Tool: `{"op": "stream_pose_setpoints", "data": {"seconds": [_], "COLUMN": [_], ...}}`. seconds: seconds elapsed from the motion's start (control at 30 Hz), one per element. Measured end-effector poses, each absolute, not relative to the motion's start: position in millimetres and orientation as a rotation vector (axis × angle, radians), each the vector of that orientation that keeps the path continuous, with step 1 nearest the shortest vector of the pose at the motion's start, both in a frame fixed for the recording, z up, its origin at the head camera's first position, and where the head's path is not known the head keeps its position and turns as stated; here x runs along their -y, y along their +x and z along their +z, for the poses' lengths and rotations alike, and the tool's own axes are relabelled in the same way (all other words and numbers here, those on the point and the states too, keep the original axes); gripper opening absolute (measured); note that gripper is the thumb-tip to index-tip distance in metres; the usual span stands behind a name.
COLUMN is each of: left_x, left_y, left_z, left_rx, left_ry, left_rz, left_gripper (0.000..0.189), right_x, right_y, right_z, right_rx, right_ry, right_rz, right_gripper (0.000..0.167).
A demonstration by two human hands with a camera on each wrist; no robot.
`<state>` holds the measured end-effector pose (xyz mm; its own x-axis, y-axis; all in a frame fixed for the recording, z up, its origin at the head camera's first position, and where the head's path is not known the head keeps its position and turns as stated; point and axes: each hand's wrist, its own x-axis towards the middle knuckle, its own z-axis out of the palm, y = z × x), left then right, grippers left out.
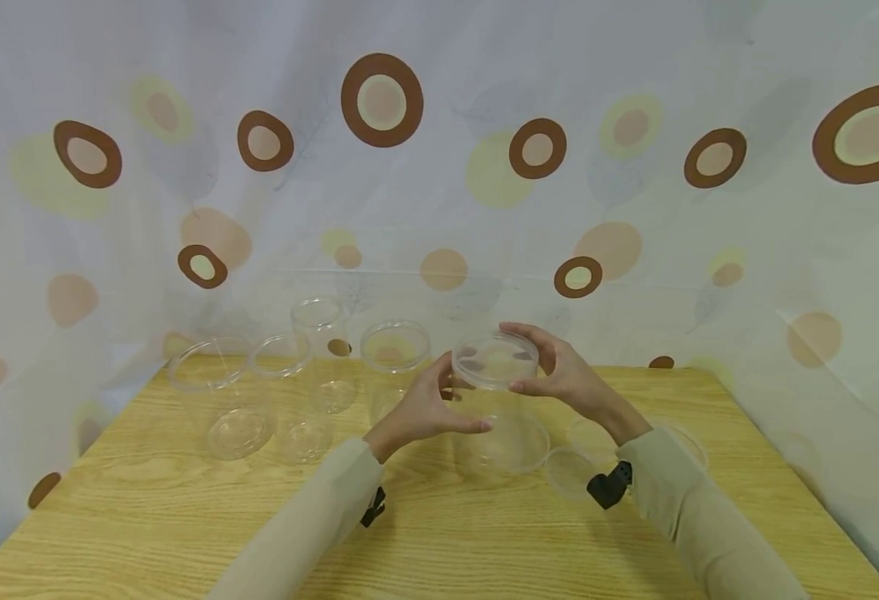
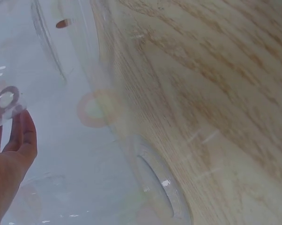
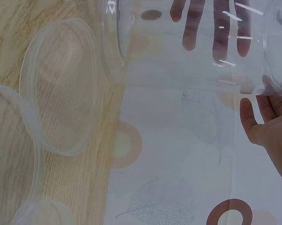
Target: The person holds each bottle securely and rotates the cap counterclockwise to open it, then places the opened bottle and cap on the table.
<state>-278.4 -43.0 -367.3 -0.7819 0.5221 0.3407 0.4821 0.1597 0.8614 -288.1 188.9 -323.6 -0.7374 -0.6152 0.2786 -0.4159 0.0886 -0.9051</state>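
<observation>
In the head view a tall clear jar [image 1: 495,404] stands right of centre, with a round clear lid [image 1: 495,360] at its top. My left hand [image 1: 432,404] grips the jar's side, thumb in front and fingers behind. Through the clear wall in the right wrist view, those left fingers [image 3: 219,30] show. My right hand [image 1: 562,375] spans the lid, thumb at the near edge and fingers at the far edge. The left wrist view catches the left hand [image 2: 11,164] at its left border, fingertips against clear plastic.
Left of the held jar stand a wide jar [image 1: 222,387], a small jar [image 1: 283,367], a tall narrow jar [image 1: 319,350] and another jar [image 1: 396,346]. Several loose clear lids [image 1: 566,472] lie on the wooden table [image 1: 439,525] at right. A patterned curtain [image 1: 439,208] hangs behind.
</observation>
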Motion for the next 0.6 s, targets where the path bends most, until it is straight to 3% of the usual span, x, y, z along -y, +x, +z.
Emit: {"op": "stream_pose_setpoints", "data": {"seconds": [0.6], "left_x": [41], "left_y": [-281], "left_z": [-381], "left_rx": [-2.396], "left_ry": [0.919], "left_rz": [1.797], "left_gripper": [0.094], "right_x": [-175], "right_y": [-275], "right_z": [-327], "right_rx": [-2.517], "right_ry": [-0.776], "right_rz": [-1.652], "right_gripper": [0.079]}}
